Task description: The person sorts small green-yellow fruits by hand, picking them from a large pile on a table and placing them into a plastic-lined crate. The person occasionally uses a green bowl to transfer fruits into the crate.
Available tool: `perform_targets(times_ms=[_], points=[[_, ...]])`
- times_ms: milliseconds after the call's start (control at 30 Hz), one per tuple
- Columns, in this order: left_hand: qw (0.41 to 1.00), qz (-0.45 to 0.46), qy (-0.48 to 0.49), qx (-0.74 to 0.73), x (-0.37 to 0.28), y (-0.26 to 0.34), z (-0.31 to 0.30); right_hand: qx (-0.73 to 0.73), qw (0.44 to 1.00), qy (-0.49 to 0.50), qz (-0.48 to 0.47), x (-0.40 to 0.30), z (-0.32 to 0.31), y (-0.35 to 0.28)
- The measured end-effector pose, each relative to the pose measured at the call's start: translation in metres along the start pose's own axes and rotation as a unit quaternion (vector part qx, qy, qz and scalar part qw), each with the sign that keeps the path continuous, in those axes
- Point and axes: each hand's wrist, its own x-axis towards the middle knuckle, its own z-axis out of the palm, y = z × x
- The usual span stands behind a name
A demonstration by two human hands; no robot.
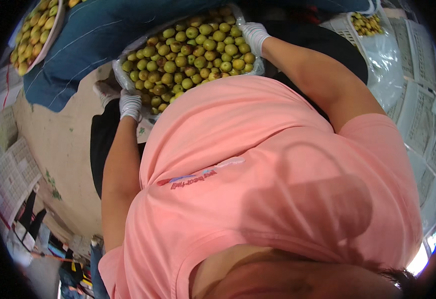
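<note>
A container lined with clear plastic (120,76) is full of round green and brown fruits (199,50), possibly jujubes. It lies tilted in front of my body, between my hands. My left hand (130,105), in a striped white glove, grips its near left side. At the upper right end, my right hand (254,36), gloved alike, holds the rim. The fingers of both hands are largely hidden by the liner and rim. My pink shirt covers part of the container's near edge.
Dark blue cloth (87,41) spreads beyond the container. Another fruit-filled container (56,35) stands at upper left. At upper right are a white plastic basket (343,28), small fruits (367,25) and clear plastic sheeting (384,74). Printed sheets (422,112) line the right side. A shoe (104,91) shows beside my left hand.
</note>
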Motion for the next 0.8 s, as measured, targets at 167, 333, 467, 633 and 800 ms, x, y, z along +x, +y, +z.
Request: perform_targets(times_ms=[167, 333, 467, 633, 800], points=[[0.997, -0.023, 0.047, -0.049, -0.033, -0.002, -0.006, -0.049, 0.998, 0.043, 0.024, -0.018, 0.016, -0.022], [0.997, -0.033, 0.034, -0.061, -0.026, -0.008, -0.01, -0.074, 0.996, -0.03, 0.03, -0.012, 0.016, -0.019], [0.986, -0.029, 0.006, -0.165, -0.037, 0.035, -0.029, -0.052, 0.996, -0.027, 0.07, 0.013, 0.011, -0.002], [0.987, -0.002, 0.041, -0.157, 0.005, -0.041, -0.014, -0.084, 0.994, 0.015, 0.062, -0.038, 0.02, -0.045], [0.981, -0.05, -0.005, -0.19, 0.001, 0.002, -0.019, 0.033, 0.994, 0.024, 0.105, -0.012, 0.019, -0.043]])
